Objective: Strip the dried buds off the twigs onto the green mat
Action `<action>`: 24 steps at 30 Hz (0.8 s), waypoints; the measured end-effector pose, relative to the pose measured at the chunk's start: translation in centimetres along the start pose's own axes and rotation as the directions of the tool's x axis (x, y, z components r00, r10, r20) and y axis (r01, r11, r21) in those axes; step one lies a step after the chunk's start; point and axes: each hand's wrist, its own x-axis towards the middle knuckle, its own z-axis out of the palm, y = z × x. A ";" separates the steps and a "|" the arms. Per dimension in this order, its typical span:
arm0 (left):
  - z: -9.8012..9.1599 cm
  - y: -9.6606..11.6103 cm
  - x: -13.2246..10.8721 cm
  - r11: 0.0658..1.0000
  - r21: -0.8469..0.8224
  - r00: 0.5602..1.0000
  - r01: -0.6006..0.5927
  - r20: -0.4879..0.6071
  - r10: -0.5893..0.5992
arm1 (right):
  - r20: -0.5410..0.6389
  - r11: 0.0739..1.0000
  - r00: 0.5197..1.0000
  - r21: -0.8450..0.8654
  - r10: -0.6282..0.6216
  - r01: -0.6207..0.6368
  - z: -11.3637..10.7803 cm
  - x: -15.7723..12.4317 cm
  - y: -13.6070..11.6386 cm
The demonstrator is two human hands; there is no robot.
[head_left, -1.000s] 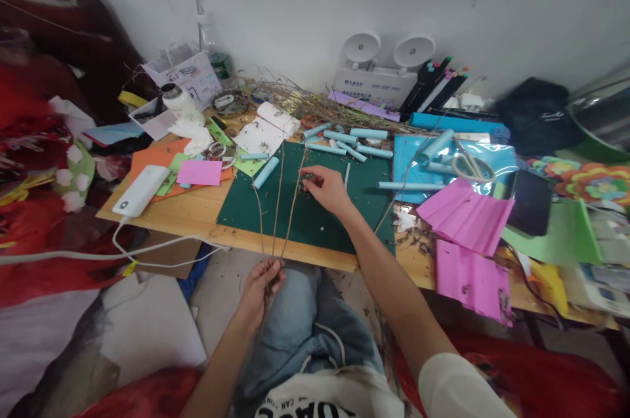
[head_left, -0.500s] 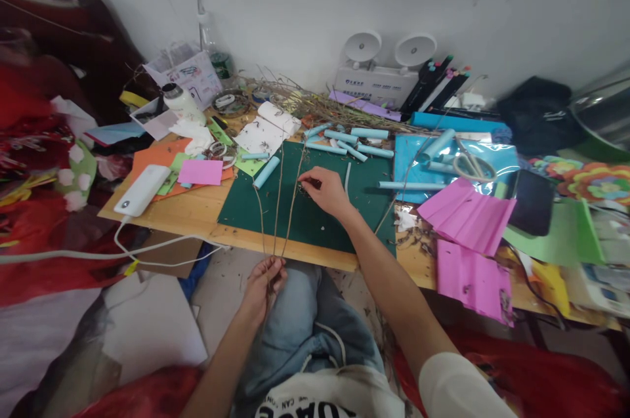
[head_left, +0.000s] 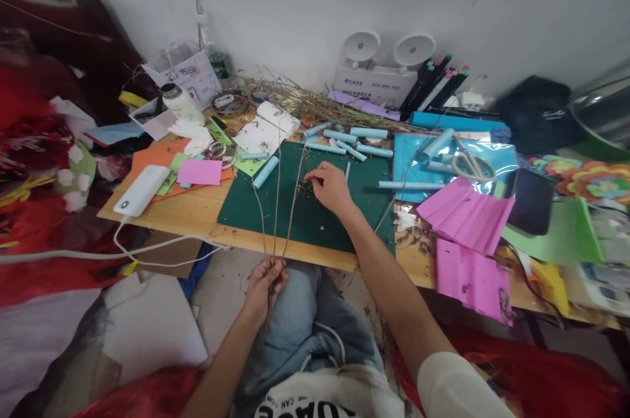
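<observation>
A white, rounded rectangular power bank [head_left: 141,190] lies at the left front corner of the light wooden bench [head_left: 207,205], with a flat pink paper rectangle [head_left: 199,172] just to its right. Before the bench's front edge, the left hand [head_left: 266,283] has its grip clamped on the lower ends of three thin brown twigs [head_left: 276,214]; these fan out across that edge over a dark green rectangular mat [head_left: 335,234]. A light-blue rolled paper tube [head_left: 266,172] lies at the mat's left side. The right hand [head_left: 331,189] is above the mat, just beside the rightmost twig, thumb and forefinger drawn close; whether its grip holds anything, I cannot tell. Farther right, creased magenta paper [head_left: 472,280] overhangs the bench's front edge.
</observation>
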 end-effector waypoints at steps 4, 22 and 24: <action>0.1 0.0 0.1 1.000 0.003 1.000 -0.001 -0.006 0.001 | 0.042 0.995 0.999 -0.104 0.002 0.002 -0.5 -0.1 -0.1; 0.0 -0.6 0.3 0.999 -0.016 0.999 -0.037 -0.007 0.037 | 0.172 0.920 0.955 0.352 -0.243 0.170 -0.5 -0.4 -2.2; -0.1 -0.7 0.4 0.999 -0.029 0.999 -0.040 -0.019 0.040 | 0.195 0.925 0.957 0.354 -0.216 0.137 -0.5 -0.5 -2.2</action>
